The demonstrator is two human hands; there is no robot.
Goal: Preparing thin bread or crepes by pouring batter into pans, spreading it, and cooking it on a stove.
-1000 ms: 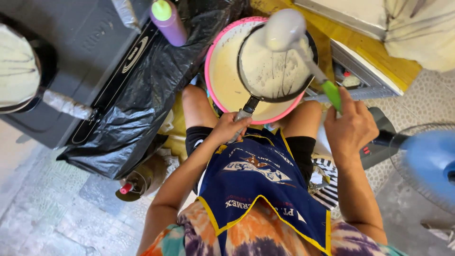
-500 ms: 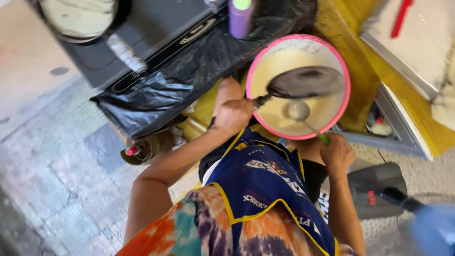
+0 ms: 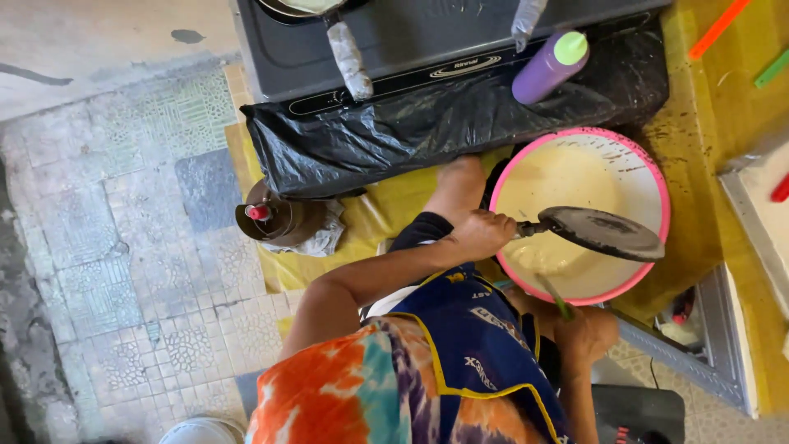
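Note:
My left hand (image 3: 481,234) grips the handle of a small dark pan (image 3: 612,232), held tilted over a pink-rimmed basin (image 3: 657,177) full of pale batter. My right hand (image 3: 588,333) holds the green handle of a ladle (image 3: 552,294) whose bowl dips into the batter below the pan. The basin sits between my knees on a yellow sheet. I wear a blue apron over a tie-dye shirt.
A black stove (image 3: 460,37) stands beyond the basin, with a black plastic bag (image 3: 411,131) draped at its front. A purple squeeze bottle (image 3: 549,66) lies on it. A wrapped pan handle (image 3: 349,57) sticks out. A brown red-capped bottle (image 3: 275,218) stands on the tiled floor.
The ladle has come down from above the pan into the batter. The pan has tipped from batter-coated and flat to tilted over the basin. My view has swung left.

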